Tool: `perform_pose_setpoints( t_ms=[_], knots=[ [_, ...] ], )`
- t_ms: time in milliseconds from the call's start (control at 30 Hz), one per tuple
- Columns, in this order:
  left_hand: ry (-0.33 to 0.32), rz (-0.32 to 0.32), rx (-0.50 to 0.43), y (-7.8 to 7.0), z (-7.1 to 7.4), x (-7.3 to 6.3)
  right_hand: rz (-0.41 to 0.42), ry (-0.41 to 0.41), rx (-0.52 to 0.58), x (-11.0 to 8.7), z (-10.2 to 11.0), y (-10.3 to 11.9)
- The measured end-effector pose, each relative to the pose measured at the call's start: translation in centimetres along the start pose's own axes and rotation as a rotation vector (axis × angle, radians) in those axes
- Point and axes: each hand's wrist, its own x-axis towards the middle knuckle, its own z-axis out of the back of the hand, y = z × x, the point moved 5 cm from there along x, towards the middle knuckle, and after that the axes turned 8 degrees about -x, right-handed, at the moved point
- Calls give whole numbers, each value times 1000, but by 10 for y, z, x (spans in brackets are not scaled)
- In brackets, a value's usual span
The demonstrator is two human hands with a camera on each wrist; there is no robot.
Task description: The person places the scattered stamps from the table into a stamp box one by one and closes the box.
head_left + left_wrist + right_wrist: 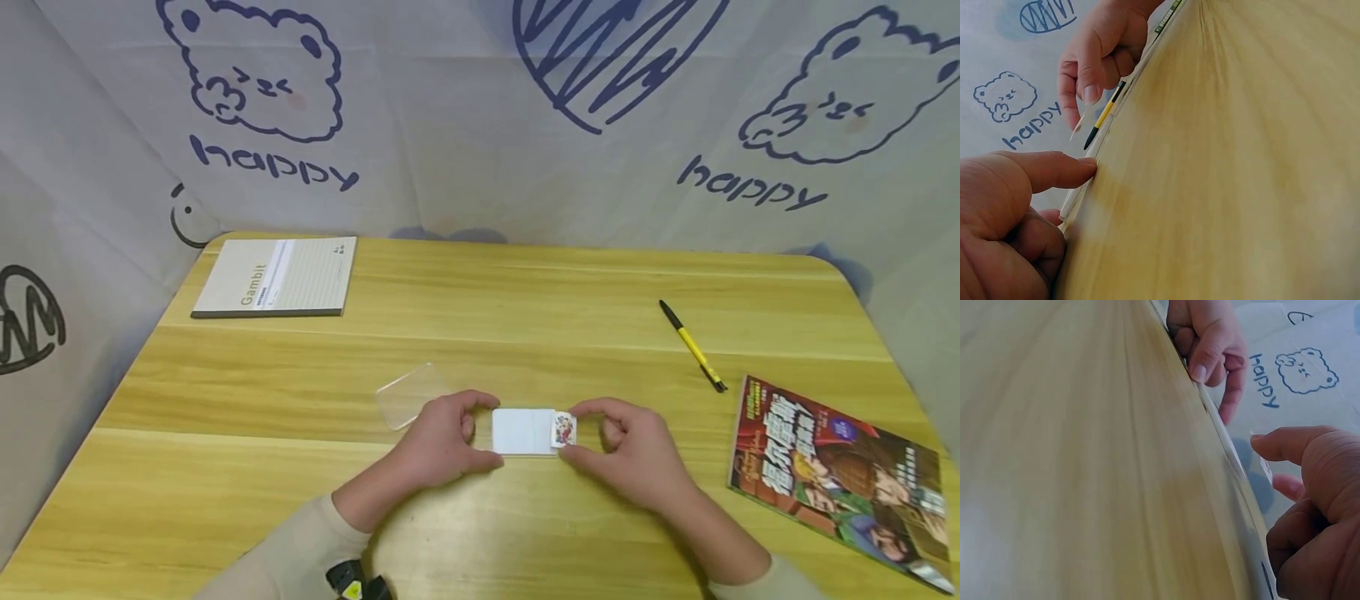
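Observation:
A small flat white rectangular piece (522, 432) lies on the wooden table (570, 533) in the head view. My left hand (446, 437) grips its left end, index finger at the far corner and thumb at the near one. Over its right end, my right hand (626, 446) pinches a small white card with a coloured picture (564, 430) between thumb and index finger. In the right wrist view this card (1266, 470) shows nearly edge-on, raised off the table. A clear plastic sheet (408, 396) lies beside my left hand, partly hidden behind it.
A Gambit notebook (277, 277) lies at the far left of the table. A yellow and black pen (692, 343) rests to the right, with a colourful magazine (840, 483) near the right edge. A white cloth with drawings (450, 125) hangs behind the table.

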Motion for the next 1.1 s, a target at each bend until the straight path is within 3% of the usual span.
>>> perform_pose_setpoints(
  t_ms=[667, 1100],
  knots=[
    [12, 10, 10, 0, 0, 0, -30, 50, 33, 16, -36, 21],
    [16, 4, 19, 0, 1, 0, -15, 62, -52, 23, -43, 23]
  ],
)
